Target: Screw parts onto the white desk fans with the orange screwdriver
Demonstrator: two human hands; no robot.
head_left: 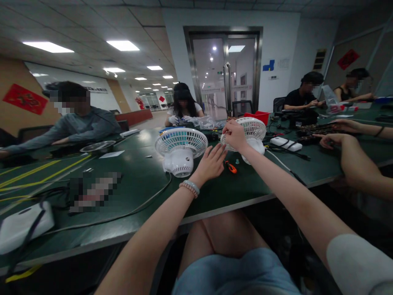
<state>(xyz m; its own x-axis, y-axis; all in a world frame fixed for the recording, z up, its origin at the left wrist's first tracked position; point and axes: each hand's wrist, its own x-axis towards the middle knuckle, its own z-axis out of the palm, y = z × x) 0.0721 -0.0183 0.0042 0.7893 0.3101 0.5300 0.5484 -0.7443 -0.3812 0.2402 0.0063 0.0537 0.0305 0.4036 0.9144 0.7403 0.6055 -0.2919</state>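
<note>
Left fan (178,163) stands left of the orange screwdriver (232,168); the left hand (213,161), fingers spread, is just left of it; beyond it, the right hand (235,133) narrows (gripping what, one cannot tell) by the right fan (256,129).

Two white fans (178,164), one orange screwdriver (231,167), one red bin (260,117), two glass door leaves (208,61)

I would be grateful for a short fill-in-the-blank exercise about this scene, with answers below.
The left fan and the right fan are mainly ____ in colour.
Bracelets are on the person's ____ wrist.
The right hand is nearer to the ____ fan.
The small tool between the fans is black and ____.

Missing words: white; left; right; orange.
</note>
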